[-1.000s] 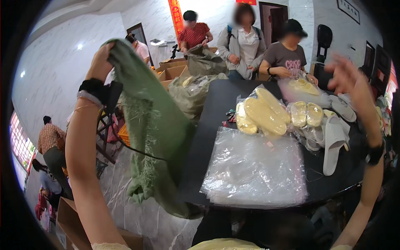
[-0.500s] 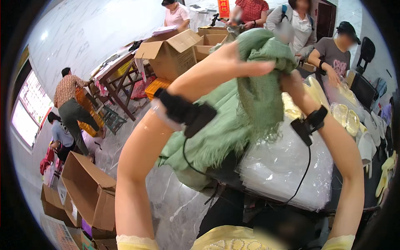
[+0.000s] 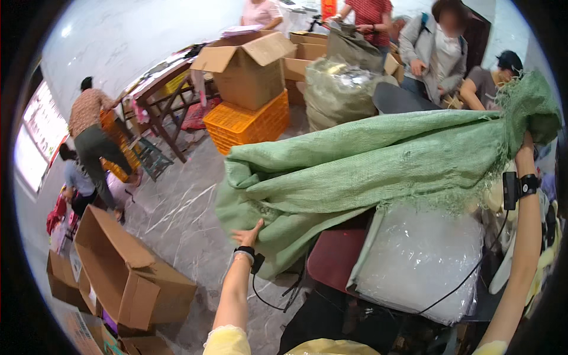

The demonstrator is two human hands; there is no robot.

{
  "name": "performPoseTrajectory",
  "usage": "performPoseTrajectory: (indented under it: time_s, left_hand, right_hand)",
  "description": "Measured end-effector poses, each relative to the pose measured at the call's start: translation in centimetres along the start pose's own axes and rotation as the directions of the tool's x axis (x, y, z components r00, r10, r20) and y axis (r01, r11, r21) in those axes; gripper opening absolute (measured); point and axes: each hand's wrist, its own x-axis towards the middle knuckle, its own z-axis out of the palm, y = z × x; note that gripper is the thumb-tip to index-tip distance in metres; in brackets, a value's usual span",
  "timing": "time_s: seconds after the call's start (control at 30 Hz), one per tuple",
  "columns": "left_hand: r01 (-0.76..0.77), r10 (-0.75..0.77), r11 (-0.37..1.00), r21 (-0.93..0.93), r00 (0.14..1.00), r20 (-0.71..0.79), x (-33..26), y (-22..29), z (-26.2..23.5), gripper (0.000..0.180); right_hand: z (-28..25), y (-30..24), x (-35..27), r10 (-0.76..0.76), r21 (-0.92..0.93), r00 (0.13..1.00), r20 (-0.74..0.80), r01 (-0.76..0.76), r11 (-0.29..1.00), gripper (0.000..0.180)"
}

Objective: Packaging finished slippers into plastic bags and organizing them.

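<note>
A large green woven sack [image 3: 367, 160] with frayed edges stretches sideways in front of me. My left hand [image 3: 247, 234] lies against its lower left end, fingers spread and thumb up, not wrapped round it. Up at the far right, my right hand [image 3: 525, 145] holds the bunched, fringed end of the sack, whose folds cover most of the fingers. Beneath the sack, a stack of clear plastic bags [image 3: 423, 260] lies beside a dark red seat [image 3: 334, 254]. Both wrists wear black straps with small devices and cables.
Open cardboard boxes [image 3: 127, 272] stand at the left. Ahead, a carton [image 3: 248, 71] sits on an orange crate [image 3: 245, 124], with a full sack [image 3: 337, 94] beside it. Several people work around the room, one person [image 3: 435, 53] close behind the green sack. Pale gloves lie at right.
My hands have moved from close together to far apart, left hand down and left, right hand out right. The bunched sack is now drawn out lengthwise between them.
</note>
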Motion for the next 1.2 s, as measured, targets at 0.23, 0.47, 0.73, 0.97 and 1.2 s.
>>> performPoseTrajectory:
  time_s: [0.23,0.47,0.73,0.97,1.2]
  left_hand:
    - [-0.569,0.366,0.742,0.354,0.786,0.498,8.4,8.5,-2.6,0.064]
    - [-0.513,-0.159,0.803,0.303,0.306,0.939,-2.5,-2.8,25.5,0.051]
    - [-0.777,-0.212,0.601,0.187,0.070,0.975,-19.4,-3.3,29.3,0.050]
    - [-0.910,0.305,0.414,0.028,0.168,0.938,-29.1,15.3,11.3,0.050]
    - [-0.980,0.513,0.197,-0.019,0.086,0.854,-42.0,20.1,2.3,0.049]
  right_hand:
    - [5.3,-1.8,-12.5,0.053,-0.351,0.983,0.177,0.013,0.936,0.031]
    - [17.4,-20.5,-24.8,0.069,-0.528,0.987,0.148,0.020,0.849,0.028]
    - [16.1,-25.4,-29.0,0.138,-0.308,0.990,0.008,-0.129,0.943,0.027]
    - [16.3,-36.7,-27.9,-0.189,0.386,0.963,0.193,0.103,0.917,0.026]
    - [21.8,-46.7,-27.8,-0.363,0.735,0.883,0.297,0.032,0.678,0.025]
